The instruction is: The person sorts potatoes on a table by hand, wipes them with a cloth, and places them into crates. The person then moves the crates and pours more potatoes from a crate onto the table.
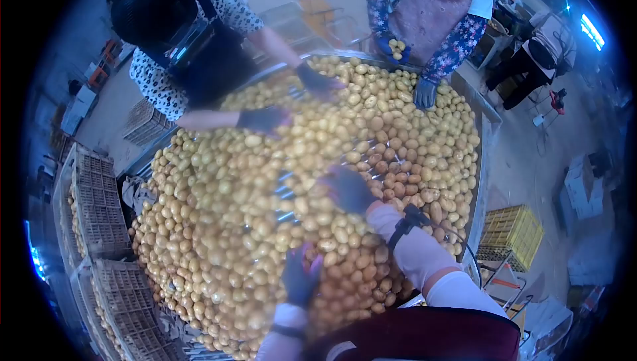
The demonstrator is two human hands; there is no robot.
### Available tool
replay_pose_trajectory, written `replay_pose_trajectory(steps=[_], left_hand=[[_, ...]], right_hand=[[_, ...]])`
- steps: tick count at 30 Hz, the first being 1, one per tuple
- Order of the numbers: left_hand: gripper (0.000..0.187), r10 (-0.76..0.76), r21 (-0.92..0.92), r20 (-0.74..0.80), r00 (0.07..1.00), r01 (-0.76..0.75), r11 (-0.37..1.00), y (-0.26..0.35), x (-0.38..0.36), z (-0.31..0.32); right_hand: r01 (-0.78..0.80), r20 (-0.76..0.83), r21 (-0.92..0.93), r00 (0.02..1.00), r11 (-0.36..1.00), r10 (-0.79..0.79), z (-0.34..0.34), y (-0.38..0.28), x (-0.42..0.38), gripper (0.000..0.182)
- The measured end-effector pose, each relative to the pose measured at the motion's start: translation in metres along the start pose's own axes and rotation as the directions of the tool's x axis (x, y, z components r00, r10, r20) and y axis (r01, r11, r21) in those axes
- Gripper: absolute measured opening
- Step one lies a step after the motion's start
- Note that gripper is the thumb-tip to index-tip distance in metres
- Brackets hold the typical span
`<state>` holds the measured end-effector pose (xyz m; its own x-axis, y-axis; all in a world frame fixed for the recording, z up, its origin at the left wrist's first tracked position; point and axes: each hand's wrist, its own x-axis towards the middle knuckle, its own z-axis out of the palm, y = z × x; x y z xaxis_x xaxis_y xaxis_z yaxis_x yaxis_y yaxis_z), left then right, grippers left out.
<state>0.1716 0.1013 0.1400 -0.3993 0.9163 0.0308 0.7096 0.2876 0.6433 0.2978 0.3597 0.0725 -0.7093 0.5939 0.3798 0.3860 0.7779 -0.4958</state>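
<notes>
A wide heap of small yellow-brown oval produce, looking like potatoes, covers a sorting table with a metal rim. My left hand, in a dark grey glove with purple fingertips, rests low on the near part of the heap. Its thumb and fingers are apart, and I see nothing gripped in them. Farther up and to the right, my right hand, gloved alike, reaches over the middle of the pile. Motion smears its fingers, so what they hold cannot be made out. Shiny metal rollers show through gaps left of it.
Across the table, one person in a spotted top has both gloved hands over the heap. Another, in an apron, holds several pieces in one hand. Stacked crates line the left side; a yellow crate stands on the right.
</notes>
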Motion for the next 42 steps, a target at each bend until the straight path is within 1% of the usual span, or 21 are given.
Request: replay_pose_trajectory(steps=[2, 4, 5, 6, 7, 10, 13, 14, 17, 18, 20, 22, 24, 26, 28, 29, 31, 35, 38, 40, 42], left_hand=[[0.048, -0.017, -0.166, -0.025, 1.000, 0.013, 0.986, -0.006, -0.004, 0.002], [0.054, 0.011, -0.388, -0.104, 0.994, -0.050, 0.920, -0.034, -0.011, 0.015], [0.050, -0.093, -0.510, -0.036, 0.995, 0.062, 0.858, -0.026, -0.013, 0.009], [0.045, -0.187, -0.615, 0.044, 0.981, 0.174, 0.769, -0.010, -0.014, -0.001], [0.041, -0.267, -0.700, 0.139, 0.954, 0.285, 0.655, -0.001, -0.016, -0.006], [0.041, -0.213, -0.684, 0.111, 0.971, 0.230, 0.692, -0.009, -0.022, -0.002], [0.041, -0.151, -0.663, 0.107, 0.983, 0.184, 0.726, -0.014, -0.029, 0.001], [0.040, -0.187, -0.667, 0.125, 0.974, 0.222, 0.711, -0.013, -0.029, 0.001], [0.038, -0.305, -0.717, 0.233, 0.923, 0.375, 0.587, -0.015, -0.023, 0.002], [0.038, -0.354, -0.750, 0.306, 0.884, 0.453, 0.482, -0.030, -0.029, 0.010], [0.037, -0.340, -0.760, 0.256, 0.905, 0.406, 0.508, -0.009, -0.022, -0.003], [0.037, -0.331, -0.728, 0.209, 0.920, 0.373, 0.576, 0.003, -0.018, -0.012], [0.039, -0.310, -0.699, 0.159, 0.937, 0.329, 0.636, -0.002, -0.018, -0.008], [0.040, -0.275, -0.721, 0.101, 0.956, 0.261, 0.642, -0.010, -0.021, 0.005], [0.041, -0.309, -0.779, 0.260, 0.915, 0.388, 0.492, -0.015, -0.023, 0.005], [0.042, -0.309, -0.794, 0.335, 0.890, 0.443, 0.417, -0.016, -0.021, 0.004], [0.041, -0.293, -0.808, 0.296, 0.909, 0.402, 0.430, -0.006, -0.017, 0.000], [0.038, -0.230, -0.847, 0.122, 0.966, 0.221, 0.483, -0.032, -0.021, 0.025], [0.038, -0.299, -0.836, 0.243, 0.923, 0.355, 0.418, -0.021, -0.023, 0.014], [0.038, -0.267, -0.784, 0.271, 0.925, 0.373, 0.496, -0.006, -0.020, -0.002], [0.038, -0.248, -0.778, 0.270, 0.930, 0.363, 0.513, 0.000, -0.019, -0.010]], right_hand=[[0.006, 0.079, 0.013, 0.997, 1.000, -0.007, 0.024, -0.025, -0.015, 0.037], [-0.012, -0.018, 0.095, 1.000, 0.995, 0.014, 0.018, -0.060, -0.034, 0.044], [-0.013, -0.064, 0.134, 0.998, 0.991, 0.022, 0.005, -0.078, -0.037, 0.048], [-0.185, 0.225, 0.208, 0.965, 0.960, 0.137, -0.015, -0.093, -0.040, 0.055], [-0.229, 0.279, 0.267, 0.948, 0.936, 0.153, -0.029, -0.104, -0.042, 0.056], [-0.317, 0.425, 0.356, 0.893, 0.879, 0.149, -0.057, -0.116, -0.037, 0.057], [-0.035, -0.089, 0.086, 0.995, 0.996, 0.042, -0.029, -0.102, -0.025, 0.055], [-0.039, -0.045, 0.110, 0.998, 0.993, 0.044, -0.016, -0.100, -0.015, 0.053], [-0.020, 0.403, 0.059, 0.915, 0.998, -0.006, 0.015, -0.121, 0.015, 0.035], [0.031, 0.324, 0.037, 0.945, 0.999, -0.041, 0.035, -0.121, 0.015, 0.037], [0.133, 0.164, -0.022, 0.978, 0.991, -0.128, 0.082, -0.111, 0.005, 0.040], [-0.216, 0.365, 0.281, 0.925, 0.935, 0.104, 0.067, -0.108, 0.025, 0.039], [-0.429, 0.239, 0.597, 0.902, 0.678, 0.360, 0.022, -0.119, 0.032, 0.036], [-0.328, -0.327, 0.282, 0.851, 0.902, 0.411, 0.045, -0.055, 0.030, 0.028], [-0.390, -0.296, 0.051, 0.873, 0.920, 0.387, -0.020, -0.021, 0.045, 0.022], [-0.340, -0.090, -0.223, 0.940, 0.914, 0.328, -0.018, 0.022, 0.039, 0.021], [-0.344, 0.349, -0.314, 0.825, 0.885, 0.444, -0.036, 0.039, 0.036, 0.027], [-0.399, 0.479, -0.190, 0.760, 0.897, 0.440, -0.037, 0.041, 0.021, 0.046], [-0.414, 0.526, -0.155, 0.734, 0.897, 0.430, -0.034, 0.029, 0.003, 0.065], [-0.374, 0.469, -0.217, 0.770, 0.902, 0.432, -0.039, 0.013, 0.001, 0.074], [-0.382, 0.543, -0.250, 0.706, 0.890, 0.455, -0.021, 0.031, 0.004, 0.075]])
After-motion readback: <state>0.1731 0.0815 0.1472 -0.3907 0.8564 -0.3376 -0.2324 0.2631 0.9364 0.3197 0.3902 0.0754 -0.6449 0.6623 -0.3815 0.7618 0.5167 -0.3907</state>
